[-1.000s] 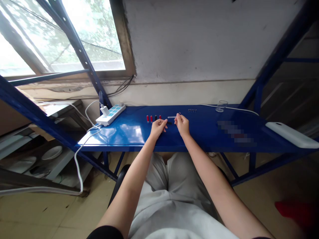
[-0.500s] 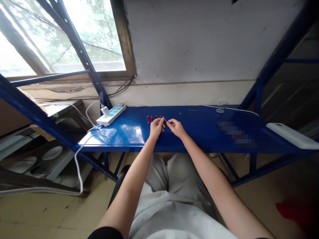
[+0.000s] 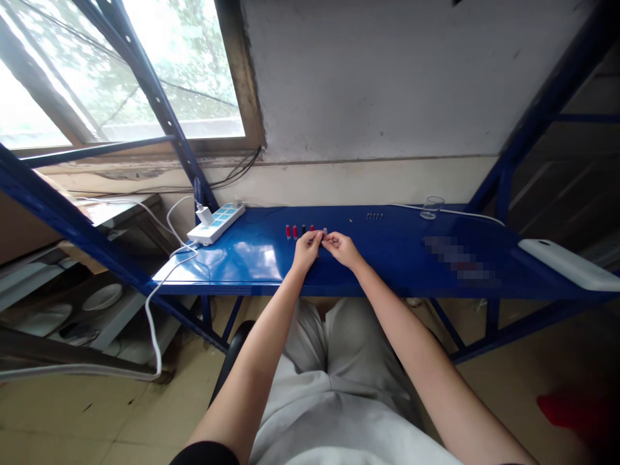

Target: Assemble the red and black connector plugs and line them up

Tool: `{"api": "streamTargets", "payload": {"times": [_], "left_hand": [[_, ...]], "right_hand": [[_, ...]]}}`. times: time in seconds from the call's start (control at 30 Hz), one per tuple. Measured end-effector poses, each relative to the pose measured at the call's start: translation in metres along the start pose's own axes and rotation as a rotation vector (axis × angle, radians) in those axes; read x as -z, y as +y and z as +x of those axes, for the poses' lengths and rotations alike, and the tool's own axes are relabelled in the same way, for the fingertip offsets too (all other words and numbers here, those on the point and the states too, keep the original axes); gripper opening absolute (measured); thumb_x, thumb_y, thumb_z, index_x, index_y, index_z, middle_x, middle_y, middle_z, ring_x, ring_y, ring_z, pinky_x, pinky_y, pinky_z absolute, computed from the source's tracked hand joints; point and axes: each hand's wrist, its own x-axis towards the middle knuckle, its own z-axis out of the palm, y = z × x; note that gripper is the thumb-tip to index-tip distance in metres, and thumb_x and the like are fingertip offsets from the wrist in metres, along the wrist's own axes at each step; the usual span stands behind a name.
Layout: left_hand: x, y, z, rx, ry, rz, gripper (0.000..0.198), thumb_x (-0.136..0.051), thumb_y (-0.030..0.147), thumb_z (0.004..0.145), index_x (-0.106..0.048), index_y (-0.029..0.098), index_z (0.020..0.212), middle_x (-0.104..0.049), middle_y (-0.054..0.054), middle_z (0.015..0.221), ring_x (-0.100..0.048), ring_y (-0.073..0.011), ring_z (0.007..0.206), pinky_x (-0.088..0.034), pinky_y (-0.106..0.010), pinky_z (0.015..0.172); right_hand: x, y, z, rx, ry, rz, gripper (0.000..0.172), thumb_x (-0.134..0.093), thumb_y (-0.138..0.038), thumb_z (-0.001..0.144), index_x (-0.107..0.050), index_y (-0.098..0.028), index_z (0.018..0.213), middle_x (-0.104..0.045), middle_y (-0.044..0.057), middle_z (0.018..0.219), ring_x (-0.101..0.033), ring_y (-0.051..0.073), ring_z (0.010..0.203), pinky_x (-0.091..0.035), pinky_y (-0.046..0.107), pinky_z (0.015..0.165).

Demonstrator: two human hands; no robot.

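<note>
- Small tube point(image 3: 325, 232): pinched at both hands' fingertips, midway between worktop's point(image 3: 397, 258) front and back edges
- Left hand point(image 3: 307, 250), right hand point(image 3: 340, 248): fingers nearly closed on it
- Red tube point(image 3: 295, 232): left hand's far side

Red cylinders point(image 3: 295, 232) and a black cylinder point(image 3: 303, 229) are set off mid-frame by a solid-blue counter point(image 3: 397, 258).

Small piece point(image 3: 325, 232) mostly hidden by fingers point(image 3: 332, 240); dark item point(image 3: 459, 259) pixelated, unidentifiable.
</note>
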Motion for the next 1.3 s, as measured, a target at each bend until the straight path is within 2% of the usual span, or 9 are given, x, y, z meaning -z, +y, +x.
{"api": "streamTargets", "payload": {"times": [0.17,0.37,0.63,0.73,0.83,0.93,1.03,1.13,1.3], "left_hand": [[-0.001,-0.001,0.0,-0.049,-0.017,-0.018,0.041,-0.05,0.052,0.08,-0.066,0.015,0.089,-0.06,-0.005,0.083,-0.046,-0.004,0.044,-0.036,-0.018,0.038],[-0.001,0.002,-0.002,-0.048,-0.029,-0.019,0.04,-0.047,0.05,0.082,-0.065,0.016,0.092,-0.06,-0.005,0.082,-0.045,-0.0051,0.046,-0.037,-0.02,0.041],[-0.001,0.004,-0.002,-0.075,0.051,0.025,0.037,-0.043,0.046,0.085,-0.064,0.017,0.092,-0.06,-0.004,0.072,-0.056,-0.013,0.069,-0.044,-0.023,0.062],[-0.001,0.005,-0.002,-0.059,0.091,0.059,0.034,-0.044,0.045,0.085,-0.063,0.017,0.09,-0.06,-0.003,0.071,-0.055,-0.0124,0.066,-0.042,-0.022,0.061],[0.0,0.005,-0.003,-0.043,0.128,0.099,0.034,-0.041,0.042,0.086,-0.063,0.016,0.086,-0.057,-0.002,0.065,-0.052,-0.0103,0.058,-0.04,-0.022,0.057],[0.0,0.006,-0.003,-0.03,0.093,0.138,0.034,-0.04,0.04,0.087,-0.062,0.016,0.08,-0.053,0.001,0.058,-0.048,-0.0087,0.052,-0.037,-0.021,0.054],[-0.001,0.008,-0.004,-0.017,0.047,0.171,0.033,-0.042,0.039,0.085,-0.061,0.015,0.075,-0.051,0.001,0.054,-0.048,-0.0086,0.05,-0.037,-0.021,0.053],[-0.001,0.009,-0.005,-0.009,0.031,0.185,0.032,-0.043,0.039,0.084,-0.061,0.015,0.073,-0.052,0.001,0.053,-0.049,-0.0089,0.049,-0.037,-0.021,0.053],[-0.001,0.009,-0.005,0.0,0.021,0.188,0.031,-0.044,0.039,0.083,-0.062,0.016,0.073,-0.052,0.001,0.051,-0.048,-0.0092,0.048,-0.036,-0.021,0.052]], "right_hand": [[-0.001,0.0,0.0,-0.008,-0.021,0.028,0.041,-0.06,-0.058,0.066,-0.051,-0.018,0.073,-0.056,0.001,0.065,-0.053,0.012,0.059,-0.045,0.026,0.058],[-0.001,0.005,0.0,-0.008,-0.038,0.008,0.04,-0.06,-0.056,0.067,-0.052,-0.018,0.075,-0.054,-0.001,0.064,-0.05,0.01,0.056,-0.042,0.024,0.055],[-0.002,0.004,-0.001,-0.001,-0.033,-0.028,0.037,-0.063,-0.052,0.067,-0.051,-0.018,0.076,-0.051,-0.003,0.061,-0.046,0.009,0.053,-0.041,0.023,0.053],[0.0,-0.002,-0.001,0.013,0.066,-0.019,0.037,-0.061,-0.052,0.068,-0.052,-0.018,0.078,-0.054,-0.002,0.064,-0.05,0.01,0.057,-0.043,0.025,0.056],[0.006,-0.004,0.005,0.008,0.254,-0.002,0.036,-0.059,-0.052,0.069,-0.05,-0.019,0.077,-0.057,0.001,0.067,-0.054,0.012,0.061,-0.045,0.025,0.059],[0.014,0.005,0.016,-0.094,0.395,0.005,0.035,-0.059,-0.052,0.068,-0.047,-0.02,0.072,-0.055,-0.001,0.059,-0.054,0.012,0.056,-0.044,0.024,0.054],[0.024,0.019,0.029,-0.212,0.461,0.001,0.03,-0.059,-0.046,0.069,-0.047,-0.02,0.071,-0.055,-0.002,0.055,-0.054,0.012,0.053,-0.042,0.024,0.053],[0.036,0.031,0.042,-0.243,0.43,-0.151,0.021,-0.058,-0.038,0.07,-0.049,-0.019,0.069,-0.057,-0.001,0.054,-0.057,0.014,0.055,-0.043,0.025,0.059],[0.058,0.039,0.059,-0.273,0.295,-0.515,0.011,-0.058,-0.027,0.07,-0.052,-0.018,0.067,-0.058,0.0,0.056,-0.057,0.016,0.06,-0.043,0.028,0.065]]}}
